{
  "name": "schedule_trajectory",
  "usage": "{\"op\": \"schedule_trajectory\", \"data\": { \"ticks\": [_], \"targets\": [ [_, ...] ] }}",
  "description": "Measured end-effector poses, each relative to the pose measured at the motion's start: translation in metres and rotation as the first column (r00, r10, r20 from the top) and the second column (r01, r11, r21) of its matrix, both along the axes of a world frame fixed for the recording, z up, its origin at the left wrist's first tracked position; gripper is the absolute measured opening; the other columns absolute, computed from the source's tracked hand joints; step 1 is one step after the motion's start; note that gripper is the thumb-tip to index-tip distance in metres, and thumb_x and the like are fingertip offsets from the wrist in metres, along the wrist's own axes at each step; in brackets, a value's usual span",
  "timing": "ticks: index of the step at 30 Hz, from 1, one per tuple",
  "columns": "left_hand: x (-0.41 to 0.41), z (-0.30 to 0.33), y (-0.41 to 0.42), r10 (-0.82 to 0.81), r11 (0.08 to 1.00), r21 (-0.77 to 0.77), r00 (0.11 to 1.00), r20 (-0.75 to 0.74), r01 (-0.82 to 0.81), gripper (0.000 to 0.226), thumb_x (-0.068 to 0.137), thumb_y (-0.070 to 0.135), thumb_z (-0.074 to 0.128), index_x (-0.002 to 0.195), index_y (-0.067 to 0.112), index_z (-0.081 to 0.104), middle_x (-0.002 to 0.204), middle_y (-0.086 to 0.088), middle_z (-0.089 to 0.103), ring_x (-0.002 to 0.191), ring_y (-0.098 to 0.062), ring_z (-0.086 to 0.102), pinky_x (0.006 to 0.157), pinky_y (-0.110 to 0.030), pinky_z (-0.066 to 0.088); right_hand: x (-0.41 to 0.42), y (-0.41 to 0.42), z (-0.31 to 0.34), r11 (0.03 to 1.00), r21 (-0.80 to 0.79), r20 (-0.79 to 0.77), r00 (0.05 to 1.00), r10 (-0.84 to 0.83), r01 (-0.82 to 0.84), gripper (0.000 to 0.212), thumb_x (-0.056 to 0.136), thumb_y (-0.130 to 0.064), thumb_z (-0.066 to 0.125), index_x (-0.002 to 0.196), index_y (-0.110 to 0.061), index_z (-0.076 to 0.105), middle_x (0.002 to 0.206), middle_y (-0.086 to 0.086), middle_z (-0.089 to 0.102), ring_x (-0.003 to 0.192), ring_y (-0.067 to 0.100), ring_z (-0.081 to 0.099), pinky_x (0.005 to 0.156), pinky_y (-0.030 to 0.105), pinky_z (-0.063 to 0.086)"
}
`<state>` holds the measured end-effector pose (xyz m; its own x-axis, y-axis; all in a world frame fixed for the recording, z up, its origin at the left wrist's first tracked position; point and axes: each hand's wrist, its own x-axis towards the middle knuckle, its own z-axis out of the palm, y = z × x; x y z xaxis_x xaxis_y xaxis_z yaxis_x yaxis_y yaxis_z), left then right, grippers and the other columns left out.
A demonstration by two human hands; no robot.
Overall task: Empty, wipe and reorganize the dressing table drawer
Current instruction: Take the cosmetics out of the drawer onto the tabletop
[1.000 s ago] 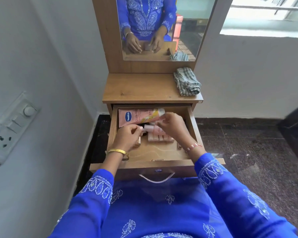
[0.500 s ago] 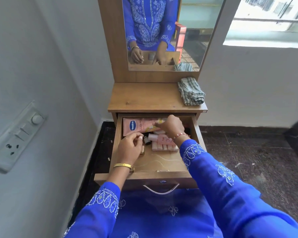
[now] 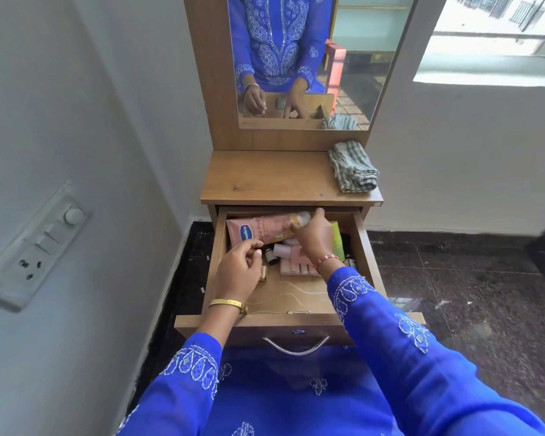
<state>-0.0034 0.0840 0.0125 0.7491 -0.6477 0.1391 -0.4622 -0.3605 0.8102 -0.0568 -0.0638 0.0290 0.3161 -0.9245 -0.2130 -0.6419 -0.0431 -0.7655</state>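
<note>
The wooden drawer (image 3: 266, 324) of the dressing table is pulled out. A pink lotion tube (image 3: 258, 231) lies across its back. My right hand (image 3: 313, 239) reaches over the drawer and closes its fingers round the tube's yellow-and-white cap end. My left hand (image 3: 239, 267) hovers over the drawer's left side with curled fingers, and I see nothing in them. Between my hands lie small bottles (image 3: 272, 254) and a pink ribbed packet (image 3: 296, 267). A green item (image 3: 337, 240) lies along the right wall, partly hidden by my wrist.
A folded checked cloth (image 3: 353, 168) sits on the right of the wooden tabletop (image 3: 265, 180), under the mirror (image 3: 359, 58). A white wall with a switch panel (image 3: 35, 243) is close on the left. Dark stone floor (image 3: 469, 278) lies to the right.
My right hand has moved from the pink packet toward the back of the drawer, onto the tube's cap end. My left hand has stayed at the left side, drawing back slightly from the small bottles.
</note>
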Motion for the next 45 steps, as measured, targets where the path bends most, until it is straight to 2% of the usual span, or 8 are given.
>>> {"op": "schedule_trajectory", "data": {
  "ticks": [9, 23, 28, 32, 34, 37, 41, 45],
  "targets": [
    [0.001, -0.001, 0.000, -0.001, 1.000, -0.010, 0.999, 0.043, 0.001, 0.022, 0.088, 0.013, 0.053, 0.108, 0.015, 0.062, 0.104, -0.003, 0.063, 0.082, -0.014, 0.059, 0.068, -0.027, 0.052, -0.003, -0.006, -0.001, 0.990, 0.087, 0.328, 0.935, -0.132, 0.109, 0.045, 0.067, -0.025, 0.079, 0.096, -0.016, 0.045, 0.101, 0.010, 0.059, 0.092, 0.028, 0.063, 0.079, 0.047, 0.055],
    [0.000, 0.002, 0.001, 0.034, 0.999, 0.034, 0.982, 0.184, -0.041, 0.070, 0.084, 0.051, 0.048, 0.140, 0.013, 0.030, 0.146, -0.011, 0.037, 0.139, -0.024, 0.027, 0.113, -0.041, 0.026, -0.043, -0.002, 0.036, 0.946, 0.281, 0.712, 0.696, -0.092, -0.162, 0.028, 0.072, -0.001, 0.075, 0.092, -0.012, 0.058, 0.085, 0.011, 0.061, 0.072, 0.019, 0.065, 0.057, 0.021, 0.054],
    [0.007, -0.003, 0.002, 0.019, 0.994, 0.103, 0.984, 0.175, -0.037, 0.057, 0.082, 0.049, 0.057, 0.125, 0.012, 0.052, 0.107, -0.010, 0.057, 0.098, -0.028, 0.058, 0.083, -0.041, 0.050, -0.044, -0.001, 0.034, 0.926, 0.261, 0.689, 0.724, 0.019, -0.273, 0.028, 0.073, -0.001, 0.074, 0.094, -0.009, 0.058, 0.087, 0.010, 0.061, 0.073, 0.018, 0.064, 0.057, 0.019, 0.055],
    [0.000, 0.001, 0.000, 0.012, 0.990, 0.138, 0.994, 0.106, -0.026, 0.039, 0.085, 0.041, 0.058, 0.108, 0.009, 0.060, 0.103, -0.007, 0.052, 0.086, -0.024, 0.057, 0.067, -0.032, 0.046, -0.046, 0.000, 0.023, 0.935, 0.262, 0.707, 0.707, -0.018, -0.238, 0.019, 0.083, -0.013, 0.067, 0.098, -0.004, 0.060, 0.087, 0.012, 0.064, 0.068, 0.014, 0.063, 0.057, 0.019, 0.056],
    [-0.002, 0.002, -0.001, 0.027, 0.987, 0.155, 0.992, 0.123, -0.046, 0.037, 0.086, 0.041, 0.056, 0.107, 0.010, 0.060, 0.104, -0.006, 0.054, 0.085, -0.024, 0.056, 0.066, -0.032, 0.046, -0.045, 0.000, 0.011, 0.964, 0.220, 0.613, 0.790, -0.020, -0.147, 0.015, 0.089, -0.021, 0.060, 0.089, -0.006, 0.061, 0.076, 0.006, 0.062, 0.064, 0.012, 0.060, 0.056, 0.022, 0.057],
    [0.003, -0.002, -0.001, 0.067, 0.985, 0.149, 0.992, 0.109, -0.083, 0.037, 0.086, 0.042, 0.055, 0.104, 0.009, 0.059, 0.100, -0.007, 0.056, 0.081, -0.021, 0.055, 0.064, -0.030, 0.044, -0.047, -0.002, -0.014, 0.994, -0.039, 0.188, 0.976, 0.111, -0.105, 0.017, 0.087, -0.020, 0.059, 0.096, -0.007, 0.066, 0.088, 0.009, 0.069, 0.081, 0.021, 0.065, 0.079, 0.039, 0.056],
    [0.010, -0.007, 0.000, 0.110, 0.987, 0.119, 0.994, -0.024, -0.106, 0.038, 0.085, 0.046, 0.053, 0.092, 0.009, 0.058, 0.095, -0.008, 0.058, 0.078, -0.022, 0.059, 0.057, -0.028, 0.047, -0.055, 0.005, -0.034, 0.852, -0.282, -0.336, 0.877, 0.342, -0.440, 0.024, 0.082, -0.010, 0.056, 0.105, -0.009, 0.062, 0.104, 0.012, 0.066, 0.100, 0.031, 0.056, 0.081, 0.036, 0.047],
    [0.010, -0.004, 0.001, 0.147, 0.988, 0.084, 0.972, -0.184, -0.133, 0.034, 0.089, 0.043, 0.049, 0.095, 0.010, 0.055, 0.091, -0.005, 0.059, 0.074, -0.016, 0.059, 0.050, -0.018, 0.039, -0.055, 0.010, -0.035, 0.778, -0.304, -0.469, 0.797, 0.380, -0.550, 0.026, 0.084, -0.013, 0.055, 0.110, -0.010, 0.055, 0.110, 0.011, 0.060, 0.105, 0.030, 0.051, 0.080, 0.037, 0.045]
  ]
}}
